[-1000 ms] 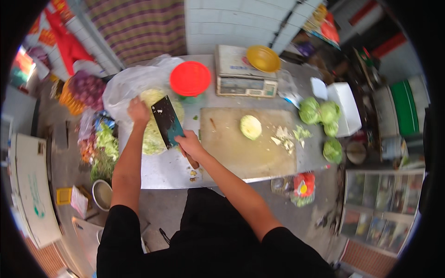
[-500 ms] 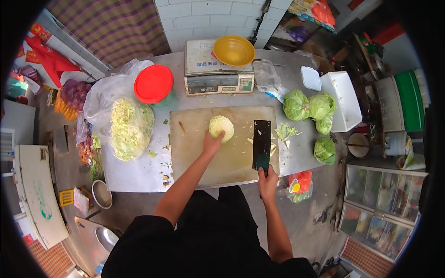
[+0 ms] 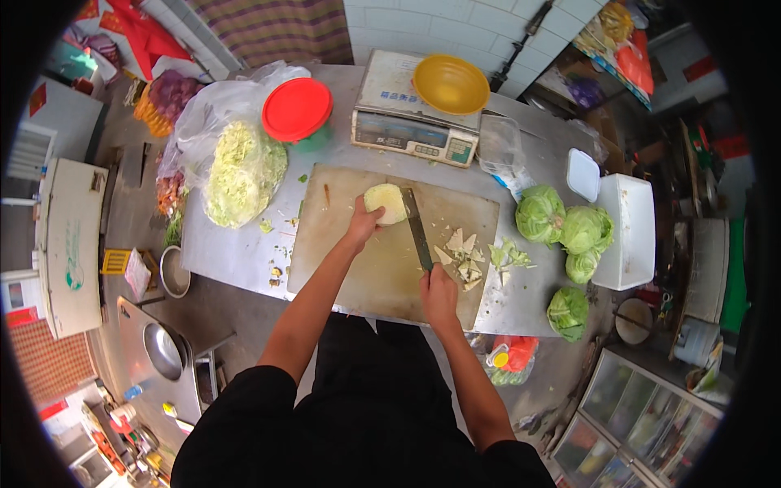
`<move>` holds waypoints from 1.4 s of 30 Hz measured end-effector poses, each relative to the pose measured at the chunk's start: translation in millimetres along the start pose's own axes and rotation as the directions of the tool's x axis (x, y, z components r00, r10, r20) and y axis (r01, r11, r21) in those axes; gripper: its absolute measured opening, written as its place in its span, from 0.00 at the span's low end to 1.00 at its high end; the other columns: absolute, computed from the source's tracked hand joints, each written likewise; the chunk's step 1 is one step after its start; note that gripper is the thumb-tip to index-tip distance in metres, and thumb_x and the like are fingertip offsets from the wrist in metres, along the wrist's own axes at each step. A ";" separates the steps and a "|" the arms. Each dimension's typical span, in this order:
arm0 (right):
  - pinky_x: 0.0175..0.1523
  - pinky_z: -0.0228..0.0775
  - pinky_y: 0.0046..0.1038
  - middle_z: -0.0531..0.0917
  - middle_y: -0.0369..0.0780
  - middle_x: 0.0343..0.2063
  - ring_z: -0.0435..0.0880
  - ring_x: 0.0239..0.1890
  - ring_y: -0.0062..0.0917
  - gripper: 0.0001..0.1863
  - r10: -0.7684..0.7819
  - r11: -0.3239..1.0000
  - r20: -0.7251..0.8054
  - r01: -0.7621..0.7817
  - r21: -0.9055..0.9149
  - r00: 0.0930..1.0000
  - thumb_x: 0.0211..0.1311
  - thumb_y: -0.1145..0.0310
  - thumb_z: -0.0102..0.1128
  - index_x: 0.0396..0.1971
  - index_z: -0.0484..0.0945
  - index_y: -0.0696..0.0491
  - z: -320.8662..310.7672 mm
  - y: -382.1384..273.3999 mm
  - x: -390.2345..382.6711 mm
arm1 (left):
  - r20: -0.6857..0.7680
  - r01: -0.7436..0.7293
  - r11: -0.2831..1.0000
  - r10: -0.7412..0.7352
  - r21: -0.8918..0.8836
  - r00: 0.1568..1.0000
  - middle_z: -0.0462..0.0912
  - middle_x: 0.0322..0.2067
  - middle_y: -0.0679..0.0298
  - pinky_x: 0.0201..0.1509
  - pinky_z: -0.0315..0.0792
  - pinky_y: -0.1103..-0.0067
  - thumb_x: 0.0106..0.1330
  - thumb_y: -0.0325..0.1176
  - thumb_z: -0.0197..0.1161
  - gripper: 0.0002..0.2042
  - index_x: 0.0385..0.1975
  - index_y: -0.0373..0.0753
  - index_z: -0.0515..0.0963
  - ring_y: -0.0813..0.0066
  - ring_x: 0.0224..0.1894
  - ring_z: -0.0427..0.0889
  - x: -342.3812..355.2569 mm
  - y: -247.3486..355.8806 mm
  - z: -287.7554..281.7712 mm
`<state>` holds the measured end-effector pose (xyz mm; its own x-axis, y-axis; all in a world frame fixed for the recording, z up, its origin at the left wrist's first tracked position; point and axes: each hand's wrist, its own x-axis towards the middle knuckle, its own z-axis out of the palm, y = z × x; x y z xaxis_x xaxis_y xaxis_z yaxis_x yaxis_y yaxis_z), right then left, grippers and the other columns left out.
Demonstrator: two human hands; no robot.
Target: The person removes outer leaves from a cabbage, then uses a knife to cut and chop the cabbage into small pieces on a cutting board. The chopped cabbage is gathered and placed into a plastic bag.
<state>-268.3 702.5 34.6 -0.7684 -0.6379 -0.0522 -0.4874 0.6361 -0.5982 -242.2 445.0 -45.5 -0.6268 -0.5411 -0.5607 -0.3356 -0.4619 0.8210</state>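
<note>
On the cutting board (image 3: 366, 276) lies a cut piece of cabbage (image 3: 386, 202), pale and rounded. My left hand (image 3: 364, 221) holds it from its left and near side, the thumb over its lower edge. My right hand (image 3: 439, 294) is wrapped round the handle of a cleaver (image 3: 417, 230). The blade stands edge down along the cabbage's right side; whether it touches the cabbage I cannot tell. To the right of the blade, pale core chunks (image 3: 465, 259) lie in a loose heap on the board.
Left of the board sits a clear bag of shredded cabbage (image 3: 240, 183), beside a red-lidded tub (image 3: 297, 110). A scale (image 3: 411, 122) bearing a yellow bowl (image 3: 451, 84) stands behind. To the right are whole cabbages (image 3: 540, 213), leaf scraps (image 3: 508, 255) and a white foam box (image 3: 633, 232).
The cleaver has moved left from the board's right side to the cabbage and turned from broadside to edge down. The core chunks it covered now show. My head view has shifted and tilted.
</note>
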 end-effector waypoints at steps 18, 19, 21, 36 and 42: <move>0.42 0.80 0.52 0.86 0.56 0.33 0.88 0.36 0.55 0.08 0.122 0.989 0.208 -0.101 -0.107 0.971 0.65 0.75 0.56 0.42 0.73 0.60 55.6 -55.3 54.2 | -0.149 0.082 0.996 -0.085 -0.025 0.985 0.73 0.51 0.50 0.43 0.83 0.66 0.75 0.30 0.58 0.20 0.56 0.39 0.54 0.64 0.44 0.80 -9.3 -15.3 8.9; 0.42 0.79 0.53 0.86 0.57 0.32 0.87 0.37 0.56 0.08 0.103 0.993 0.183 -0.089 -0.082 0.978 0.65 0.75 0.56 0.42 0.73 0.60 63.3 -55.6 68.4 | -0.143 0.085 0.995 -0.091 -0.049 0.986 0.73 0.51 0.50 0.43 0.83 0.66 0.74 0.30 0.59 0.20 0.55 0.39 0.54 0.63 0.44 0.81 -6.9 -11.6 7.8; 0.44 0.78 0.54 0.86 0.58 0.32 0.87 0.37 0.57 0.08 0.108 0.993 0.163 -0.099 -0.065 0.981 0.64 0.75 0.55 0.42 0.74 0.60 75.7 -54.4 81.4 | -0.100 0.139 0.987 -0.147 -0.078 0.984 0.74 0.50 0.49 0.41 0.82 0.65 0.71 0.30 0.62 0.23 0.56 0.37 0.54 0.61 0.45 0.81 -7.4 -5.9 0.6; 0.40 0.80 0.53 0.85 0.56 0.27 0.86 0.32 0.56 0.05 0.272 0.955 0.231 -0.234 -0.181 0.934 0.61 0.74 0.57 0.32 0.77 0.61 11.4 -3.8 -80.4 | 0.172 -0.252 0.744 0.185 0.619 0.968 0.80 0.50 0.38 0.55 0.75 0.58 0.60 0.30 0.67 0.29 0.61 0.36 0.65 0.41 0.52 0.81 -86.2 -41.1 -10.1; 0.36 0.80 0.52 0.85 0.56 0.26 0.87 0.30 0.56 0.04 0.248 0.968 0.197 -0.233 -0.097 0.948 0.63 0.77 0.55 0.31 0.76 0.62 15.4 -35.8 -78.2 | 0.185 -0.354 0.585 0.330 0.730 0.926 0.76 0.53 0.32 0.57 0.72 0.53 0.64 0.31 0.62 0.28 0.61 0.28 0.62 0.30 0.53 0.78 -96.7 -54.3 6.7</move>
<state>-184.4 722.9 47.8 -0.7683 -0.5323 -0.3553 -0.3327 0.8064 -0.4889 -168.0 527.1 -35.2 -0.8208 -0.5236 -0.2282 -0.4875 0.4341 0.7576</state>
